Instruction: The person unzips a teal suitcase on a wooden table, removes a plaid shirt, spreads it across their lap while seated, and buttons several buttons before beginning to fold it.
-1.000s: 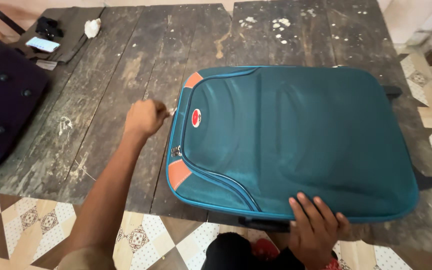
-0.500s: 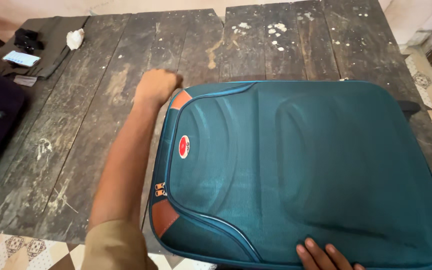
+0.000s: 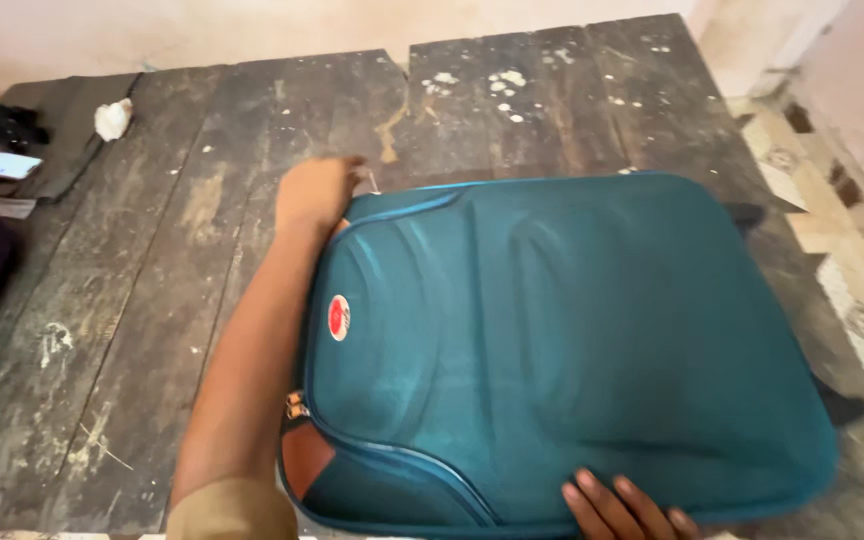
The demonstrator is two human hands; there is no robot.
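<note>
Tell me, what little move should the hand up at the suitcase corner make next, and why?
Probably keep drawing the zipper along the far edge, toward the right. The left hand is closed at the far-left corner of the teal suitcase, apparently pinching a zipper pull, while the right hand presses the near edge to steady it.

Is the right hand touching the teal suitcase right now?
Touching. The head view shows the right hand with its fingers laid flat on the near edge of the teal suitcase, no gap between them.
</note>
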